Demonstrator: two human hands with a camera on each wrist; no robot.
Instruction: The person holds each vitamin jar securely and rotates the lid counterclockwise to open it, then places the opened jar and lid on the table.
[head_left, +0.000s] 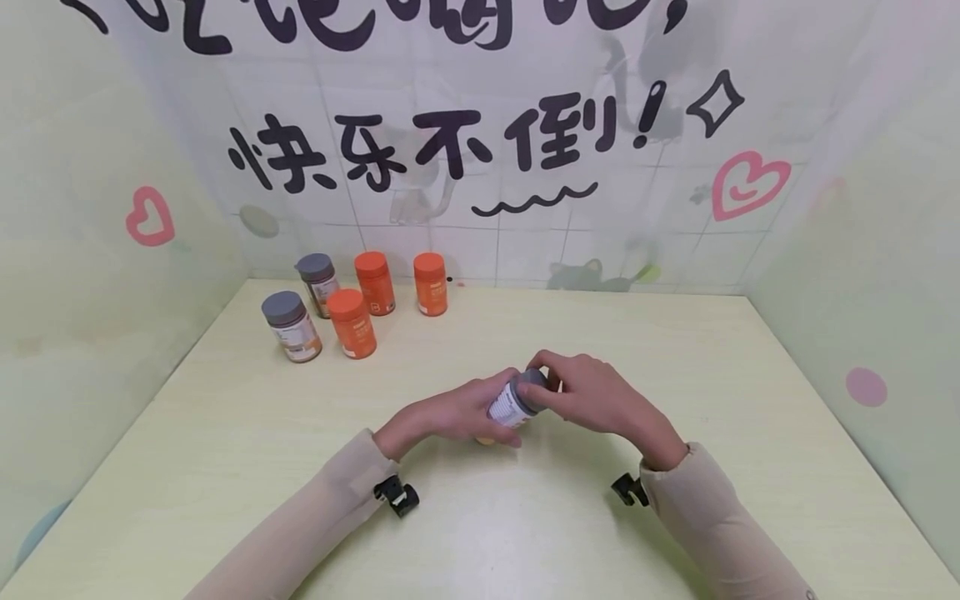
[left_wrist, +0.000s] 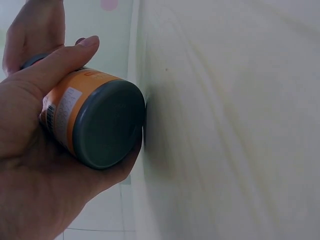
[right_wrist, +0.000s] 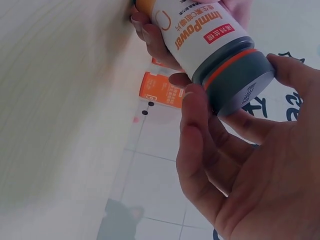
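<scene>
Over the middle of the table, a tablet bottle (head_left: 507, 408) with a white and orange label is held tilted between both hands. My left hand (head_left: 468, 408) grips its body, thumb along one side and fingers round the other. The dark bottle base (left_wrist: 111, 124) faces the camera in the left wrist view, close to the tabletop. My right hand (head_left: 596, 393) pinches the grey cap (right_wrist: 244, 82) between thumb and fingers. An orange band shows below the cap's grey top in the right wrist view.
At the back left of the table (head_left: 247, 467) stand two grey-capped bottles (head_left: 297, 337) and three orange bottles (head_left: 354, 329). A printed backdrop (head_left: 465, 242) rises behind the table's far edge, with side panels left and right. Black clips (head_left: 397, 496) sit at both sleeve cuffs.
</scene>
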